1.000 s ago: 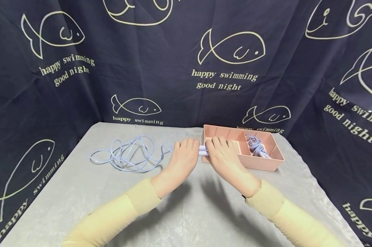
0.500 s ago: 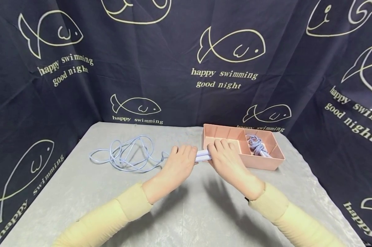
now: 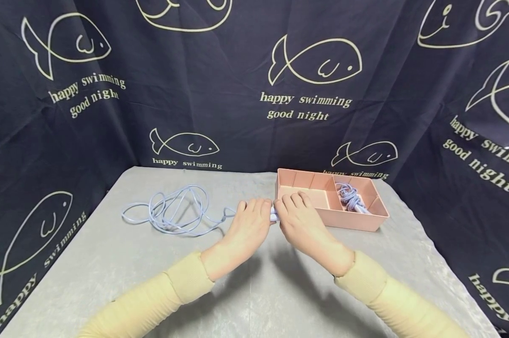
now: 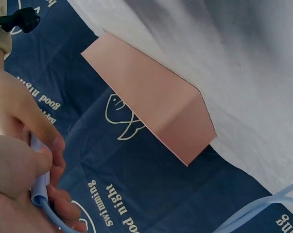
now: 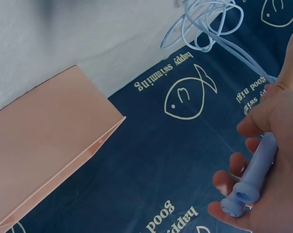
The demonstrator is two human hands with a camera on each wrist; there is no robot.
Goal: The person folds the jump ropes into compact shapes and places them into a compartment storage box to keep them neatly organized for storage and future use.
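Left hand [image 3: 249, 226] and right hand [image 3: 302, 226] grip blue handles [image 5: 259, 166], apparently two, partly covered.

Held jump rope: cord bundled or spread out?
Spread out: the cord lies in loose, overlapping loops on the table, left of the left hand.

Across the left of the pale grey, faintly mottled surface [image 3: 254, 295], a light-blue jump-rope cord [image 3: 170, 230] was spread in loose, overlapping loops. Toward the right, near the far edge, a pink rectangular two-compartment box [image 3: 356, 222] was set with its open side up.
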